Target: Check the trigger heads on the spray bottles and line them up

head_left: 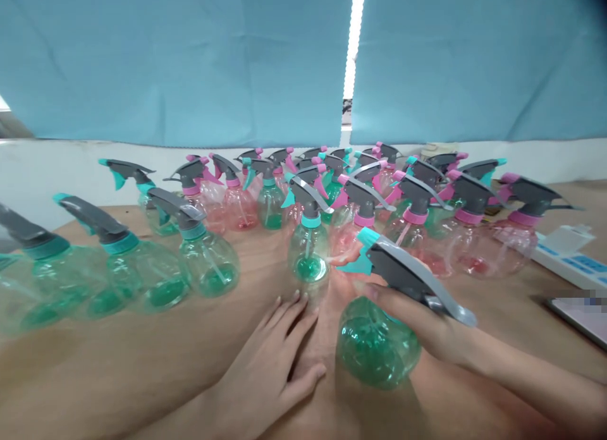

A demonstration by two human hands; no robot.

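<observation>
My right hand (417,320) is wrapped round the neck of a green spray bottle (377,348), which has a grey head and a turquoise trigger and nozzle. The bottle tilts a little over the table, and whether its base touches is unclear. Flat on the tabletop lies my left hand (272,358), fingers spread and holding nothing. Just beyond its fingertips stands another green spray bottle (309,253) with a turquoise collar. Close behind that one are pink spray bottles (363,225) with grey heads, partly hidden by the bottle in my right hand.
Several green spray bottles (211,266) stand in a row at the left. Crowded pink and green ones fill the back, among them a pink bottle (509,244). A white power strip (576,263) and a phone-like device (581,317) lie at the right. Blue cloth (190,61) hangs behind.
</observation>
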